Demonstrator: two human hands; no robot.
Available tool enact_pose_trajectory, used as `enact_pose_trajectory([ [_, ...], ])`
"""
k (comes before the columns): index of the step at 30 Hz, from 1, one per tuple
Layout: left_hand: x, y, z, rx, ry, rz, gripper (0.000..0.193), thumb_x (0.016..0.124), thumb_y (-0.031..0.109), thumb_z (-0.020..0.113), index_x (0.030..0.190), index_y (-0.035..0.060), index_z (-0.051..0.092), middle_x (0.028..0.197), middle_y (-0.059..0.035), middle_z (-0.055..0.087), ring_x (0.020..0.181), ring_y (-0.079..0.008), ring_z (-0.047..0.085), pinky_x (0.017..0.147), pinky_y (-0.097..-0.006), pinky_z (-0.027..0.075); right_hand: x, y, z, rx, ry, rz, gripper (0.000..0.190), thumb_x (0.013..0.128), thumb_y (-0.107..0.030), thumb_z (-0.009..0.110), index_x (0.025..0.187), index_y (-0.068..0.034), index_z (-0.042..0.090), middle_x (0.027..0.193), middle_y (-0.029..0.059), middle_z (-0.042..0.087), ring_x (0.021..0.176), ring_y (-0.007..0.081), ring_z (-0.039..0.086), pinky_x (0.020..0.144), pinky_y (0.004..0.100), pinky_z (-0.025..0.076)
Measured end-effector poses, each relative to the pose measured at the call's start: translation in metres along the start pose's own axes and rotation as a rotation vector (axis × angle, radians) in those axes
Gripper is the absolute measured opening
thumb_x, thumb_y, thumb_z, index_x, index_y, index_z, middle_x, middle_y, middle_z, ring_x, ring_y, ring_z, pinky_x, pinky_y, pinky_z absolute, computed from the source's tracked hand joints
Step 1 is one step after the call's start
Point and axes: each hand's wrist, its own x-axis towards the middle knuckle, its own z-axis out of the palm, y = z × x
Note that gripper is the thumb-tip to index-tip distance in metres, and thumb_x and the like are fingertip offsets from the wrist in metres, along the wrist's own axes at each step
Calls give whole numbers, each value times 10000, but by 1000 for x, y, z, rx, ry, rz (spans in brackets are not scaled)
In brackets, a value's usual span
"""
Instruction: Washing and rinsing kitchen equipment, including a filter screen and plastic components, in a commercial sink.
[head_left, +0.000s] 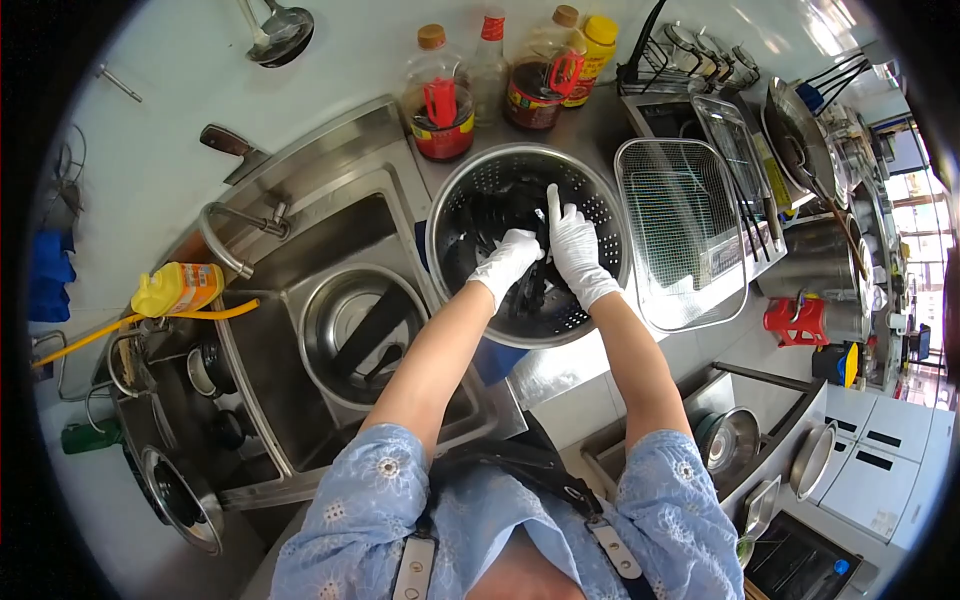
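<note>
A large perforated steel colander (600, 182) stands before me on the counter, with several shiny black pieces (487, 206) inside. What the pieces are is hard to tell. Both hands wear white gloves and reach into the colander. My left hand (511, 259) has its fingers curled at a long, narrow black piece (534, 281) near the middle. Close on its other side is my right hand (576, 244), with the index finger stretched out and the other fingers bent. Its palm side is hidden, so whether it grips anything is unclear.
Left is a steel sink (292, 390) with a steel basin (311, 349) holding black items. A curved faucet (225, 247) and yellow bottle (180, 289) are behind it. Sauce bottles (442, 124) stand behind the colander; a wire-mesh basket (679, 225) lies to its right. A cleaver (236, 150) sits behind the sink.
</note>
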Motion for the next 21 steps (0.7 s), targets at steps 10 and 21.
enact_pose_trajectory([
  [10,5,-5,-2,-21,-50,78,527,721,40,684,1228,-30,556,857,-107,646,715,-183,594,631,-304,464,-31,4,-6,23,-111,45,816,772,-98,609,1469,-64,185,1440,206,350,1016,263,581,793,362,511],
  [21,0,-19,17,-82,305,358,472,766,-28,627,1220,-95,521,1219,-219,586,1135,-247,577,965,-303,448,-41,1,-16,219,-158,51,948,701,-193,730,1458,-36,183,1462,224,282,1293,349,372,1026,434,372],
])
